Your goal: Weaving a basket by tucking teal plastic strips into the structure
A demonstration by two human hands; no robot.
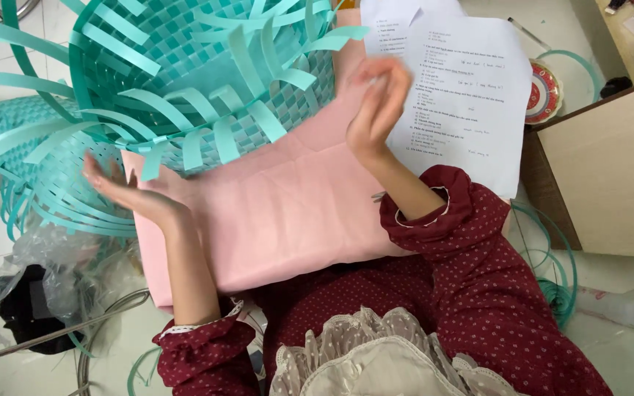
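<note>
just below a half-woven basket (185,66), both bare hands are held over a pink cloth (288,213).

the teal basket is tipped on its side at the top of the cloth, loose strips (240,121) fanning from its rim; nothing can be seen inside it. the left hand (122,191) is spread flat, fingers apart, beside the hanging strips, gripping nothing. the right hand (376,99) is raised and blurred, fingers curled loosely together; whether anything is pinched cannot be told. printed sheets of paper (471,95) lie behind it. a clear plastic bag (34,293) with something dark in it is seen at lower left, a bottle with a blue cap (625,312) at lower right.
</note>
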